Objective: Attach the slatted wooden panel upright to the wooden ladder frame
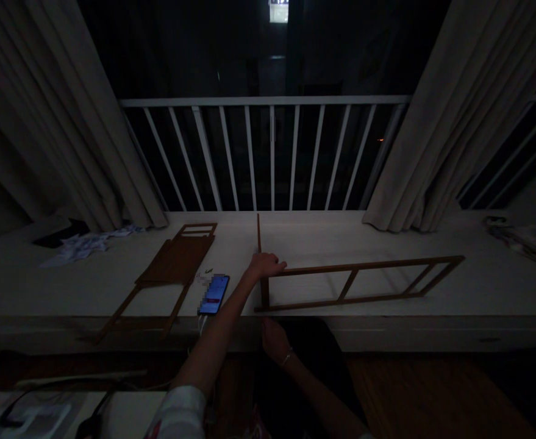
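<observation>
One phone (pixel 215 296) (lit) near wooden frame (pixel 347 285)

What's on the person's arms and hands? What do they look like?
The left hand and right hand are bare. The left arm has a pale, short sleeve with some red; the right arm has a thin, shiny bracelet.
</observation>
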A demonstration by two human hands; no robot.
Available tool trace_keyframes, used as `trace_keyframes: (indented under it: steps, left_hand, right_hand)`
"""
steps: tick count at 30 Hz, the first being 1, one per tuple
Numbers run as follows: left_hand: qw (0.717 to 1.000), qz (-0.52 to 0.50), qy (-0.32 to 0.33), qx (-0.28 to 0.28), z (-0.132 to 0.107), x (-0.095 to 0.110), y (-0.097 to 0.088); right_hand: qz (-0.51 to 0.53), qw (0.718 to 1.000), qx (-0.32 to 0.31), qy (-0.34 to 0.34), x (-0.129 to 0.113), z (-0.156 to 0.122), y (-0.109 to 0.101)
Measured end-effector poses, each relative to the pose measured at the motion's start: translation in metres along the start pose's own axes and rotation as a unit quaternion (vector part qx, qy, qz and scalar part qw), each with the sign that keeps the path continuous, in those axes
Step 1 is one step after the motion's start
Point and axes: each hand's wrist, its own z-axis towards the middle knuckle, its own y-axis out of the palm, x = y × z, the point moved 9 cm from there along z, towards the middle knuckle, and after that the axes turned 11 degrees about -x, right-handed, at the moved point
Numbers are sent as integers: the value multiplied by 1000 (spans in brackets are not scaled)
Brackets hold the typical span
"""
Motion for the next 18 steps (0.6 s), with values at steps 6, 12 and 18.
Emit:
trace_keyframes:
  steps: [6,12,18]
  left_hand:
    - [1000,6,1,-1,-1,1,-1]
    - [1000,7,-3,-5,0,0,0]
    - [1000,2,1,-1,2,-2,2]
  right_hand:
    - [10,1000,-8,10,4,0,5]
    - [40,999,-16,8,6,2,5]
    - [67,998,-4,3,6,3,5]
